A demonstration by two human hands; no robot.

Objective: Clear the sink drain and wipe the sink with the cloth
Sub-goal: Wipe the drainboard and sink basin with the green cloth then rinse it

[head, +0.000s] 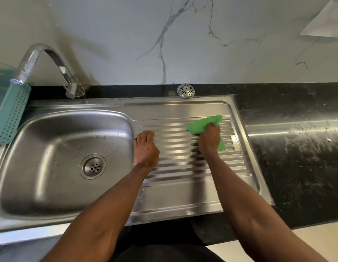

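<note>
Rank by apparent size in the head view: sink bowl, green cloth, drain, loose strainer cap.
1. sink bowl, by far the largest
2. green cloth, partly hidden under the right hand
3. drain and strainer cap: drain looks slightly bigger, but it sits nearer the camera, so unsure.

Two bare arms come up from the bottom of the picture, one from about 7 o'clock and one from about 5 o'clock. There are no sleeves on them at all, from the elbows to the wrists. The left hand [146, 148] has no glove, no ring and no watch. The right hand [209, 138] is bare too, with nothing on the wrist. The fingernails are short. Down at 6 o'clock, between the two arms, you can see a bit of dark, almost black clothing [164, 250] on the person's body.
</note>
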